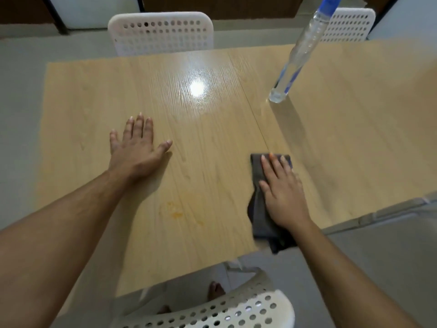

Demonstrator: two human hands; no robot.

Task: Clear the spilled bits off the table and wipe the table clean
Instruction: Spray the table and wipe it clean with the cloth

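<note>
A dark grey cloth (260,209) is pressed flat under the straight fingers of the right hand (282,192), its loose end trailing back over the near edge of the counter (212,129). The cloth is judged soft, limp and light; it is best driven by a spread palm on its middle, not pinched. The left hand (136,150) is laid flat and empty on the counter, fingers straight. An orange smear (176,211) is seen between the hands, nearer the body. A clear spray bottle (295,60) stands well beyond the right hand.
</note>
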